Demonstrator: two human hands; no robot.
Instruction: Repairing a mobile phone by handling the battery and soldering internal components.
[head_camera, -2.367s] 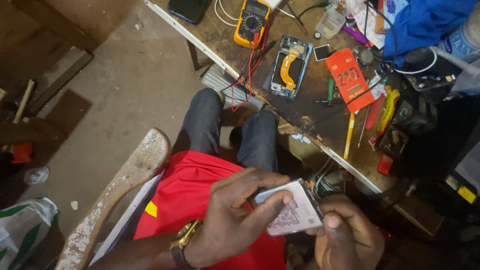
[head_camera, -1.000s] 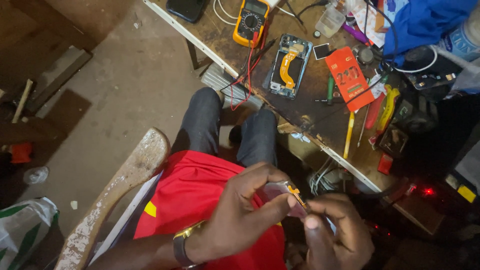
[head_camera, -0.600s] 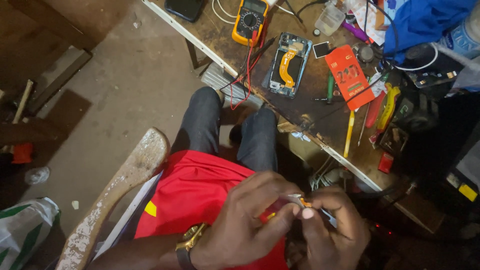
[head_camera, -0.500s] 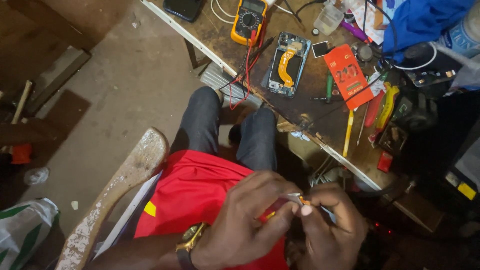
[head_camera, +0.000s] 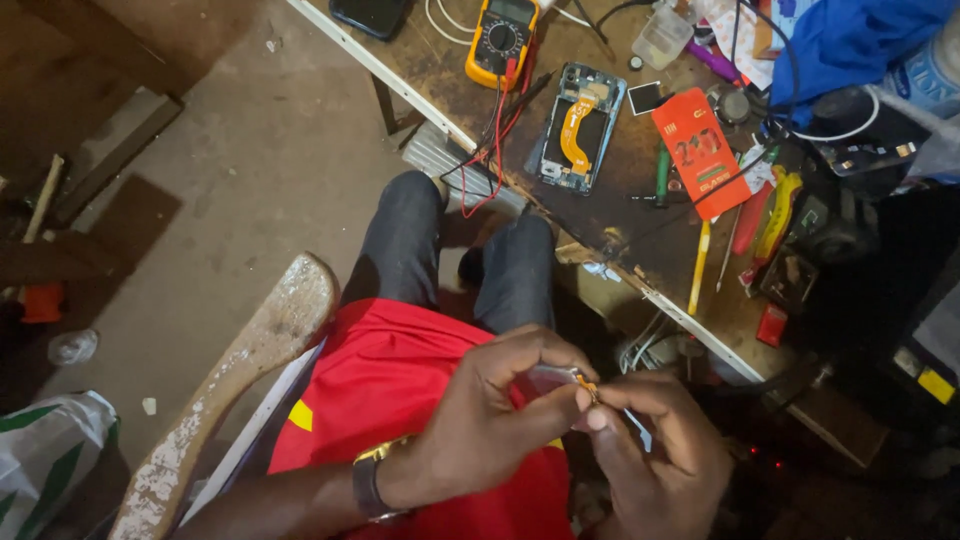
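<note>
A small flat part (head_camera: 555, 380) with an orange flex strip at its end is held between both hands, low in the view above a red shirt (head_camera: 400, 390). The left hand (head_camera: 490, 420) is curled narrowly around the part, fingers bent over its top edge. The right hand (head_camera: 660, 460) is pinched tightly at the orange tip, thumb and forefinger closed on it. What the part is cannot be told exactly, as most of it is hidden. On the worktop (head_camera: 640, 230), well apart from the hands, an opened phone body (head_camera: 580, 130) is laid, with a yellow multimeter (head_camera: 503, 40) and an orange card (head_camera: 700, 150) beside it. A clear plastic cup (head_camera: 664, 35) is stood near the far edge; its contents cannot be made out.
</note>
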